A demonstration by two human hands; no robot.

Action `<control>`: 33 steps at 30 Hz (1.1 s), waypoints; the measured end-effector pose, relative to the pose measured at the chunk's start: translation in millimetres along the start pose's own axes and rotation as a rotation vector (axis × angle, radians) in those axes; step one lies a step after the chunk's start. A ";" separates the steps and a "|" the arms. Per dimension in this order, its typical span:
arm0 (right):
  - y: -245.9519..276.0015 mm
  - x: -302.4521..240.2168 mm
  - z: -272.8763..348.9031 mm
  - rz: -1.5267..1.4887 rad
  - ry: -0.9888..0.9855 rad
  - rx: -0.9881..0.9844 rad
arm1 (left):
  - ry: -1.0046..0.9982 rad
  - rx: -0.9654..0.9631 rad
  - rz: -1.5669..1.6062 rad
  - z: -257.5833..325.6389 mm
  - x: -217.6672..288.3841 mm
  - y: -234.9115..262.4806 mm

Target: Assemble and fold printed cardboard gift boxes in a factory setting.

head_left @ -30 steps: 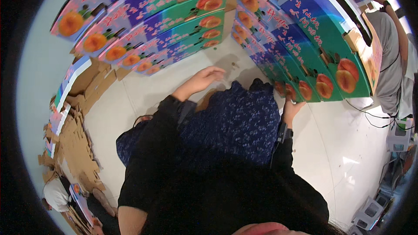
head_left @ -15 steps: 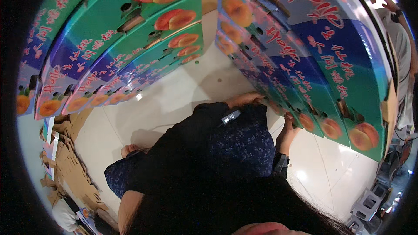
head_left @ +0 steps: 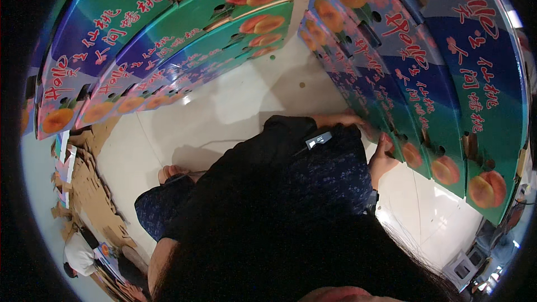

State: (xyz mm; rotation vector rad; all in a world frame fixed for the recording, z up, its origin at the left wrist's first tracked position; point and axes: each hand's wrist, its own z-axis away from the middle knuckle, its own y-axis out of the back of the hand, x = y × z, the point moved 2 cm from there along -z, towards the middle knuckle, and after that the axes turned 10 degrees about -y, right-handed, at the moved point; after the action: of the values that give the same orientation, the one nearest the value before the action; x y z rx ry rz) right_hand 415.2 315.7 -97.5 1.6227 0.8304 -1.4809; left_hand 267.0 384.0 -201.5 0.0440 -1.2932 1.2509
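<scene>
A tall stack of printed fruit cartons (head_left: 442, 109), green, blue and pink with peach pictures, rises on the right. My right hand (head_left: 383, 159) grips the lower edge of one carton low in this stack, its thumb up against the printed side. Nearer the stack's base, my left hand (head_left: 351, 119) reaches to the same cartons' lower edge. Its fingertips are partly hidden by my dark patterned clothing (head_left: 319, 182) and the cartons. A small grey device (head_left: 319, 140) rests on the clothing.
Another stack of matching cartons (head_left: 184, 39) stands on the left. Flattened brown cardboard (head_left: 100, 182) lies below it on the pale tiled floor (head_left: 224, 106). A person (head_left: 81, 254) is at the lower left. A grey plastic crate or stool (head_left: 464, 268) stands at the lower right.
My view has shifted, so both stacks appear farther right. My hands remain at the right stack's lower edge, with the right thumb now plainer against the carton.
</scene>
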 end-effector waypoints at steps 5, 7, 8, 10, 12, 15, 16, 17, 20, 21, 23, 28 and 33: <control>-0.7 7.1 -1.6 0.019 0.019 0.009 | -0.045 -0.029 -0.023 6.3 -2.4 0.2; 1.6 11.9 -1.8 0.023 0.039 0.039 | -0.057 -0.040 -0.031 8.6 -3.0 -0.1; 3.2 13.7 -2.1 0.045 0.054 0.034 | -0.061 -0.051 -0.034 7.4 -2.7 -0.9; 0.4 9.4 -0.3 0.068 0.068 0.023 | -0.071 -0.058 -0.041 9.3 -4.1 0.7; -8.9 -1.6 4.9 -0.001 0.044 0.028 | -0.081 -0.062 -0.045 11.0 -5.3 2.0; -13.1 -10.2 6.0 0.023 0.084 0.028 | -0.110 -0.070 -0.060 12.5 -4.2 2.9; -12.5 -16.2 6.5 0.022 0.087 0.029 | -0.120 -0.083 -0.065 12.0 -3.8 3.3; -11.4 -21.8 7.1 0.134 0.017 0.017 | -0.130 -0.092 -0.074 11.1 -2.6 4.0; -7.1 -20.8 5.5 0.221 -0.030 0.028 | -0.177 -0.138 -0.099 7.3 -0.6 7.8; -4.5 -16.6 4.3 0.199 -0.013 0.051 | -0.203 -0.160 -0.112 6.1 1.3 10.1; 9.7 -3.7 -1.6 0.146 -0.043 -0.070 | -0.295 -0.212 -0.158 6.6 5.2 19.8; 40.3 -30.0 2.3 0.277 -0.168 -0.420 | -0.047 -0.238 -0.072 56.5 23.8 48.5; 86.3 -38.1 3.0 0.451 -0.341 -0.584 | -0.223 0.220 -0.474 233.2 97.8 35.4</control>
State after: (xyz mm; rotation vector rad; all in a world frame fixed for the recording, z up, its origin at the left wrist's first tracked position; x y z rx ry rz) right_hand 484.2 272.2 -50.0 0.9975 0.5769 -1.0235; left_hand 61.9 314.1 -66.6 0.6272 -1.2335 0.9871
